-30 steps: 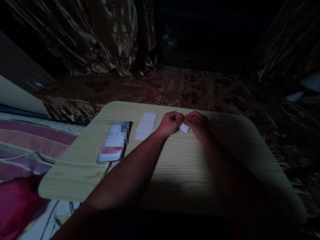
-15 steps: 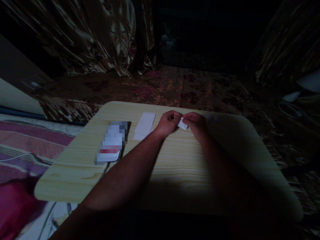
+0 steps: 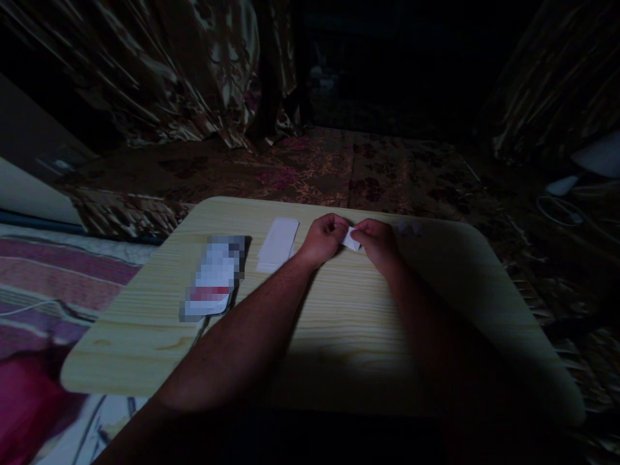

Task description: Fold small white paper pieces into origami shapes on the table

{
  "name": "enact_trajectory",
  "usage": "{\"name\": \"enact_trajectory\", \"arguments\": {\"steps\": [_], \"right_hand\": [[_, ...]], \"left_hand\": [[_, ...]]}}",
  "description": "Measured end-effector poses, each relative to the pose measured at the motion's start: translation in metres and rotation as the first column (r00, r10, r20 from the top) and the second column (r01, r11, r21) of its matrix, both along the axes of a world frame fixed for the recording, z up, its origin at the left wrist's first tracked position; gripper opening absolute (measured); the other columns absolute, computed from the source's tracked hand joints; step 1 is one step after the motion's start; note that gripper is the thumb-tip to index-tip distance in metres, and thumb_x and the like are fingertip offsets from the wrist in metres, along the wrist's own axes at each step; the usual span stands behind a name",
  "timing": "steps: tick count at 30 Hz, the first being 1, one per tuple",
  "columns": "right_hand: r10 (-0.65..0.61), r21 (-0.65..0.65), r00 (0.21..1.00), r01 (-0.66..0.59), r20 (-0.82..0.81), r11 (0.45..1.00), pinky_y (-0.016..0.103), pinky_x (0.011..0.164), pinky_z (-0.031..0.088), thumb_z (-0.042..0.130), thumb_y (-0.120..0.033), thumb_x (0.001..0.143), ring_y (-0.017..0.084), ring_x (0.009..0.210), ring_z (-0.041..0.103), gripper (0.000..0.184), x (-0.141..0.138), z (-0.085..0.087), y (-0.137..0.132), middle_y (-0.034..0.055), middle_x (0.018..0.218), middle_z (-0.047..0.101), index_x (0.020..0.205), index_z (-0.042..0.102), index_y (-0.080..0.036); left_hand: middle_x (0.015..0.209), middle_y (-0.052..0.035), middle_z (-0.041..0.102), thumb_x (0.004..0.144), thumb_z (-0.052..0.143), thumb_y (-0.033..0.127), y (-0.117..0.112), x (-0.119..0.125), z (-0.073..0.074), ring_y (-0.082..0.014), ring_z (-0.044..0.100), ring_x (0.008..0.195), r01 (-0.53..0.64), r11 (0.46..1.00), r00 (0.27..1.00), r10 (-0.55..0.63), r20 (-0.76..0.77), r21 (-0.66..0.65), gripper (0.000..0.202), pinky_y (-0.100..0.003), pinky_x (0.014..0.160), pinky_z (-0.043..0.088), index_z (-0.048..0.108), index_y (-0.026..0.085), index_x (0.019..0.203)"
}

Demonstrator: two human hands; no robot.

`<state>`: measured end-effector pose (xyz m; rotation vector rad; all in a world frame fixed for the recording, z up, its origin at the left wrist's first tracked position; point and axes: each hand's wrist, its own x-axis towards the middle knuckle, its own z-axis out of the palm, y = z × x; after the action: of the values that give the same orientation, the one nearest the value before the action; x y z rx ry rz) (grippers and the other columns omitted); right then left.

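Observation:
Between my two hands is a small folded piece of white paper [image 3: 351,240], held just above or against the wooden table [image 3: 349,303]; I cannot tell which. My left hand [image 3: 323,240] pinches its left side with closed fingers. From the other side, my right hand [image 3: 378,241] grips it, thumb pressed on its upper part. Left of my left hand lies a stack of white paper strips [image 3: 278,240]. A few small folded paper pieces [image 3: 409,228] sit in dim light just beyond my right hand.
A phone [image 3: 210,278] with a blurred-out screen lies on the table's left side, a cable running from its lower end. At left is a bed with a striped cover [image 3: 62,271]. Patterned curtains [image 3: 208,64] hang behind. A white cable [image 3: 559,210] lies at far right.
Both hands stay pinched on the folded paper with barely any movement. The whole view has shifted very slightly, and the small pieces by my right hand show a little more.

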<state>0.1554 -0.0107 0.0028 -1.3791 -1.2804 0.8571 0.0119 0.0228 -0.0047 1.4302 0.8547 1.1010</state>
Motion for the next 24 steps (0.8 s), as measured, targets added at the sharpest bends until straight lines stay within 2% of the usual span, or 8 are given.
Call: {"name": "enact_trajectory", "arguments": {"steps": [8,14,24], "right_hand": [[0.011,-0.005,1.0,-0.011,-0.005,1.0,0.025,0.052,0.041,0.066,-0.031,0.065,0.014,0.055,0.056,0.015,0.0009,0.0016,-0.0016,-0.0021,0.057,0.062,0.072,0.066,-0.017],[-0.065,-0.023,0.998,0.065,0.008,0.998,0.025,0.047,0.037,0.067,-0.031,0.062,0.013,0.05,0.053,0.014,-0.0019,0.0008,0.0018,-0.0031,0.053,0.059,0.07,0.064,-0.019],[-0.023,-0.026,0.998,0.021,-0.057,0.999,0.025,0.047,0.036,0.063,-0.026,0.062,0.013,0.049,0.052,0.009,-0.0014,0.0018,0.0013,-0.0041,0.052,0.057,0.068,0.062,-0.019]], "left_hand": [[0.062,0.0013,0.053,0.078,0.062,0.04,0.0006,0.0009,-0.0007,-0.0084,0.042,0.055,-0.022,1.0,1.0,0.022,0.001,0.017,0.026,-0.023,0.052,0.034,0.058,0.015,0.076],[0.063,0.0016,0.053,0.079,0.062,0.041,0.002,0.0013,-0.0028,-0.0078,0.041,0.054,-0.032,0.999,0.999,0.032,0.017,0.015,0.027,-0.023,0.051,0.033,0.059,0.014,0.077],[0.063,0.0015,0.054,0.079,0.062,0.041,0.0008,0.0011,-0.0017,-0.008,0.043,0.055,-0.029,0.999,1.0,0.029,0.011,0.019,0.027,-0.022,0.053,0.034,0.058,0.014,0.077]]}}
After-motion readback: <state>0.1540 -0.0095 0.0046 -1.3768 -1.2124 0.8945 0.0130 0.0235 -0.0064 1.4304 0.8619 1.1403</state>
